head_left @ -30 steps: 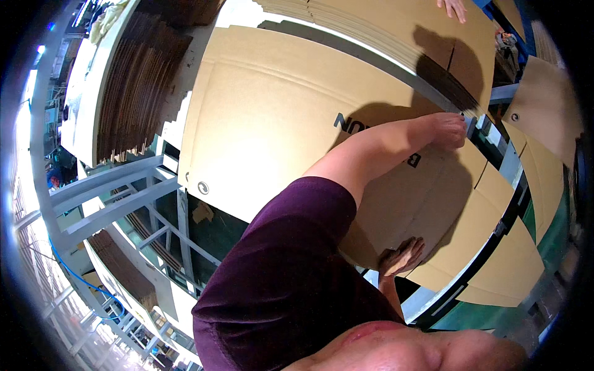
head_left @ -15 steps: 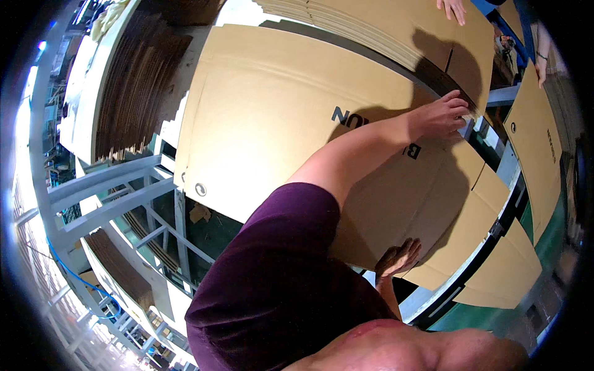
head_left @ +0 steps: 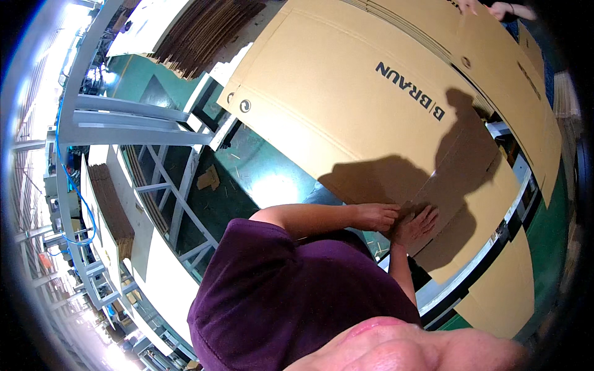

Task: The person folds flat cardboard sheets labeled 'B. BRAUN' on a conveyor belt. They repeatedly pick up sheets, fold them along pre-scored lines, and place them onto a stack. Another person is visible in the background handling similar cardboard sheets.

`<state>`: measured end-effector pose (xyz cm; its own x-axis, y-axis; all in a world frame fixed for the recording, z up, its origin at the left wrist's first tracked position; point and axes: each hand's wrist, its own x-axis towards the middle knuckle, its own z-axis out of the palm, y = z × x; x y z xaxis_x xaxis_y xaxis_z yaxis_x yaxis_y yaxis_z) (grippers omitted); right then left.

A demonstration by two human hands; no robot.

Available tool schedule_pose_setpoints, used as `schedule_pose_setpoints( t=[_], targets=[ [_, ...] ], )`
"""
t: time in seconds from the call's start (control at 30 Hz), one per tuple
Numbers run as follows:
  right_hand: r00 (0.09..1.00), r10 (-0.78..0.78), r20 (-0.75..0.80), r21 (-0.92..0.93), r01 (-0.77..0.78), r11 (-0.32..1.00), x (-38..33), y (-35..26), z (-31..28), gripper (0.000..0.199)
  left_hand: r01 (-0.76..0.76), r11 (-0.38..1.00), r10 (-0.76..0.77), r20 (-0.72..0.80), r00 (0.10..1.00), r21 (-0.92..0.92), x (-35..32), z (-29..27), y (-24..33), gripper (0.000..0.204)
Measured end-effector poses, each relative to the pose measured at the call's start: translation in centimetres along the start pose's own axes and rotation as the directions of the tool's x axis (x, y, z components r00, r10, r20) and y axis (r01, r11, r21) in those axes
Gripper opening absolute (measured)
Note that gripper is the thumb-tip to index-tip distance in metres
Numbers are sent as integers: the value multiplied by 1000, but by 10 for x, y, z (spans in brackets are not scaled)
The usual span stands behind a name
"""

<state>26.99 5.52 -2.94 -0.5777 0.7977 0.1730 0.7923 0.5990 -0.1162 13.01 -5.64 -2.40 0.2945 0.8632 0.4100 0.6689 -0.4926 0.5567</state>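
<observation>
Wearer: purple short-sleeved shirt (head_left: 278, 303) fills the lower foreground and blocks everything directly beneath it.
Left hand (head_left: 377, 216): lies flat, palm down, fingers together and extended, on the near edge of the large flat brown corrugated cardboard sheet (head_left: 346, 105). Clamped on nothing.
Right hand (head_left: 417, 224): just beside the left hand, fingers spread, pressing flat on the same near edge. Not gripping either.
Cardboard sheet position: lies flat directly ahead of the wearer, running away and to the right, with dark printed lettering and small round holes near its left corner.
Handling judgement: light for its area, stiff along the flutes, prone to bowing and creasing at the score lines; smooth face may slide. Best taken by the near edge, hands wider apart.
Left of the sheet: grey steel frame (head_left: 136, 117) over green floor; stacks of brown flat cardboard (head_left: 204, 31) beyond.
Far side of the sheet: another person's hand (head_left: 495, 8) at its far edge.
Hidden or unclear: support under the sheet not visible; a shadow darkens the sheet by the hands; right rim distorted and dark.
</observation>
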Motion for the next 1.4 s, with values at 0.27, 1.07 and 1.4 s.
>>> schedule_pose_setpoints(
  t=[0.27, 1.07, 1.4],
  targets=[
    [999, 10, -33, 22, -9, 1000, 1, 5, -2, 54, -75, 989, 82, -44, 996, 131, -18, -1, 22, 8],
    [999, 9, -34, 300, 2, 954, -4, 10, -24, 60, -34, 999, 32, 66, 997, 42, -8, -22, 17, 15],
    [321, 940, 117, 991, -102, -88, -69, 207, -19, 55, -32, 989, 30, 16, 999, 142, -5, -20, 19, 15]
  ],
)
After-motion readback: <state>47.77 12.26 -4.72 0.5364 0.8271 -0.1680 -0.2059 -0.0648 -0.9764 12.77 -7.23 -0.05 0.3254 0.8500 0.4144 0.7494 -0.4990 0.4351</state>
